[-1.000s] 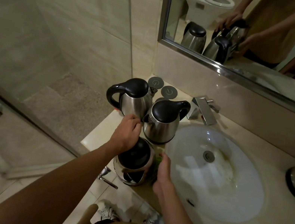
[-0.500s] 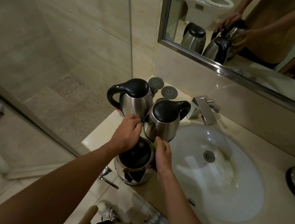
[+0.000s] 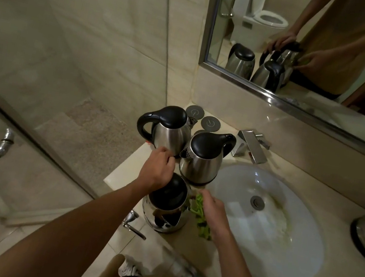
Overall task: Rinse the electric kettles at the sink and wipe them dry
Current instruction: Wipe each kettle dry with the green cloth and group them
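Wiping stage: my left hand (image 3: 157,173) clamps the nearest steel black-lidded kettle (image 3: 167,205) at the counter's front-left edge, my right hand (image 3: 211,210) pinches a green cloth (image 3: 200,212) against it — two kettles behind untouched.

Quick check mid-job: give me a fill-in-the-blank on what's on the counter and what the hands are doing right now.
1. ____ kettles stand on the counter left of the sink.
2. The right hand holds a ____ cloth against the nearest kettle.
3. The left hand rests on that kettle's ____ top.
4. The faucet is ____ the sink.

Missing words: three; green; black; behind
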Motion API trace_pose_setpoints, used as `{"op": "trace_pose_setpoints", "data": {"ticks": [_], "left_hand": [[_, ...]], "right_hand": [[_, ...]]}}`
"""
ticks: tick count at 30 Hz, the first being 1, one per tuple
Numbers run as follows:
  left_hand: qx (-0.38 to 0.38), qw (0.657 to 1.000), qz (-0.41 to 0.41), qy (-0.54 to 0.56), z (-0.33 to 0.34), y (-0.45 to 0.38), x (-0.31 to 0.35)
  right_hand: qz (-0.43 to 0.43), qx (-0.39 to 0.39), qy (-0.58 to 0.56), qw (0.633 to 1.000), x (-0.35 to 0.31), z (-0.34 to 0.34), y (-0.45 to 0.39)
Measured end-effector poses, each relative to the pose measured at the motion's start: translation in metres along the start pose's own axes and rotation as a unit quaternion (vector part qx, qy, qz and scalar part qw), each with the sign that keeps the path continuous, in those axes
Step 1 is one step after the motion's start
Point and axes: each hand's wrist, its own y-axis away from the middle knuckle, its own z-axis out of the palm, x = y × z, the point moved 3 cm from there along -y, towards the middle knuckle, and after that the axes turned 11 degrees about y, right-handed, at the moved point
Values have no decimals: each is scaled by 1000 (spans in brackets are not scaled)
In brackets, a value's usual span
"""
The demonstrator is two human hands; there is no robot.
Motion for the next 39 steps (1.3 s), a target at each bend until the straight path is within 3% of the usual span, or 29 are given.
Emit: {"op": "trace_pose_setpoints", "data": {"ticks": [4,8,14,23,28,33,39], "left_hand": [[78,995,-63,8,-21,6,-11],[151,981,-118,-23,-44,13,-30],[224,950,-216,-39,-61,12,-44],[266,908,-317,-66,-80,-3,-51],[279,891,-355,-43,-89,-17,-59],[198,926,-307,-96,-91,-21,-69],[133,977,-101,-135,-104,-36,-54]], "right_hand": [[13,-66,60,996,-7,0,4],[11,-133,-51,990,-27,11,14],[0,-168,-128,977,-45,32,12],[-14,-162,-206,965,-77,60,-4],[-18,-122,-251,960,-105,82,-14],[-21,-100,-241,965,-111,81,-23],[-17,-84,-267,960,-106,67,-13]]}}
